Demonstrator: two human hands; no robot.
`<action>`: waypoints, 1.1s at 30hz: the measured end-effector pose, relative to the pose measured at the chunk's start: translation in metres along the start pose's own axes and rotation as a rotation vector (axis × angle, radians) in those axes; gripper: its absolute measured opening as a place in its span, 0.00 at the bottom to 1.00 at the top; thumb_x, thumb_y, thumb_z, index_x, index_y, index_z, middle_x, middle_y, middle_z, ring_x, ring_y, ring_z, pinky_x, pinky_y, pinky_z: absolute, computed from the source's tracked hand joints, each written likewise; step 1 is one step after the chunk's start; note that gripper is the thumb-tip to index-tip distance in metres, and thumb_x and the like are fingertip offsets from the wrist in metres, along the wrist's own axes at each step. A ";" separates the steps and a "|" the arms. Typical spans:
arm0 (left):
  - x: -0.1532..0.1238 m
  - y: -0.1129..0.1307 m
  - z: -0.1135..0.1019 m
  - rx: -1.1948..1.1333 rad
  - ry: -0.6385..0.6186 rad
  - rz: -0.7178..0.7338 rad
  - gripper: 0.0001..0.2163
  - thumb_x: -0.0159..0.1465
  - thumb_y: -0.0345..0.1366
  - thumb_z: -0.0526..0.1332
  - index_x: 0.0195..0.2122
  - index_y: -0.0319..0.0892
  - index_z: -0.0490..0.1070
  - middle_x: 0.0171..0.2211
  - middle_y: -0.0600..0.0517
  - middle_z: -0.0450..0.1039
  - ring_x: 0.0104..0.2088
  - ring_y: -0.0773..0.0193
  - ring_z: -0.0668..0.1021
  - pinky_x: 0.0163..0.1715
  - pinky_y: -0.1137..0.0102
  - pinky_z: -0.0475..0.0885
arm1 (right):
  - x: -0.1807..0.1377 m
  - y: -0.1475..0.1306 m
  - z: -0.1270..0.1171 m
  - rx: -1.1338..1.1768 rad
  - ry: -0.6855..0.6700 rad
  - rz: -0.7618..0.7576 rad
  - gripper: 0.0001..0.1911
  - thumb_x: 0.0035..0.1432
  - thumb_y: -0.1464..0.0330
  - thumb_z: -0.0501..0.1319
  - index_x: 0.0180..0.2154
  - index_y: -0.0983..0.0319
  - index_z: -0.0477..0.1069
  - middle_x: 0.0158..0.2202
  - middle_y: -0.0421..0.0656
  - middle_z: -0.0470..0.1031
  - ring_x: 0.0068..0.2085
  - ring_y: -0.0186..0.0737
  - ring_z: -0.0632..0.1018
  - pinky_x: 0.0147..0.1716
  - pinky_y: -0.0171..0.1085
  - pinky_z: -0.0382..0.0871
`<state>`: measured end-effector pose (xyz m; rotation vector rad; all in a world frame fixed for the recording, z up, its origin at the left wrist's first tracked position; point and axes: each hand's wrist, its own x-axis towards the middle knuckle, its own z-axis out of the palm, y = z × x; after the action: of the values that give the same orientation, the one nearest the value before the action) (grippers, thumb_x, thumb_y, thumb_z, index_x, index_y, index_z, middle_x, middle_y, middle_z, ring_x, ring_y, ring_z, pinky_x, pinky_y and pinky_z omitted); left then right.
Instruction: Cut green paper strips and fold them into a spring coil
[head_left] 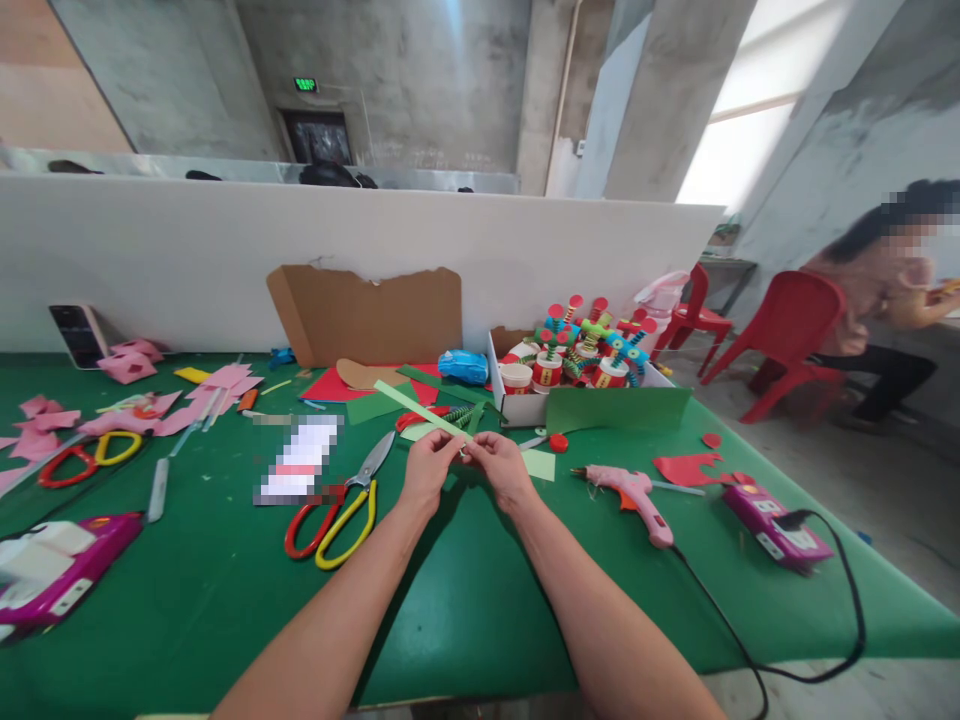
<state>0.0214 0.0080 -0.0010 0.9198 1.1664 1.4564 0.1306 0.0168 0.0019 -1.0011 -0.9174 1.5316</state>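
A green table [465, 610] is taking up most of the view, with a white partition [187, 260] running along its far edge and a torn cardboard sheet [375, 315] leaning against that. A white box [517, 408] holding painted cups and pipe-cleaner figures is sitting just beyond the hands, to their right. Red-and-yellow scissors [337, 510] are lying near the left forearm, and a pink glue gun [634, 495] is resting well to the right. At the middle, the left hand [426, 468] and the right hand [506, 470] are meeting fingertip to fingertip, both pinching narrowly on the near end of a pale green paper strip [416, 408]. The strip is rising from the pinch and slanting away up and to the left, so its long axis is running diagonally and its free end is hanging over the red and green paper scraps. Most of its length is lying on the left hand's side. It is looking thin, flat and straight-edged; whether the gripped end is folded or curled, the fingers are probably hiding.
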 end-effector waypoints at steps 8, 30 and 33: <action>0.002 0.008 -0.007 0.116 -0.037 -0.012 0.15 0.42 0.45 0.69 0.20 0.38 0.70 0.16 0.57 0.66 0.20 0.71 0.65 0.23 0.74 0.59 | -0.002 -0.012 -0.006 -0.046 -0.054 0.039 0.21 0.34 0.54 0.72 0.24 0.63 0.72 0.21 0.37 0.72 0.24 0.31 0.72 0.30 0.33 0.68; -0.002 0.014 -0.002 0.102 0.001 -0.022 0.14 0.40 0.44 0.69 0.19 0.39 0.69 0.16 0.56 0.67 0.20 0.71 0.66 0.22 0.74 0.61 | -0.003 -0.007 -0.005 0.132 -0.053 0.098 0.22 0.28 0.68 0.75 0.28 0.62 0.69 0.20 0.37 0.75 0.24 0.32 0.76 0.32 0.34 0.72; -0.001 0.012 -0.003 0.104 0.006 -0.020 0.14 0.40 0.44 0.69 0.19 0.39 0.70 0.17 0.55 0.68 0.20 0.70 0.67 0.23 0.73 0.62 | -0.001 -0.005 -0.006 0.137 -0.050 0.099 0.23 0.28 0.69 0.75 0.28 0.62 0.69 0.21 0.37 0.75 0.24 0.32 0.76 0.31 0.34 0.72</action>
<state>0.0161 0.0063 0.0099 0.9725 1.2616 1.3939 0.1381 0.0170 0.0048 -0.9244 -0.7960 1.6858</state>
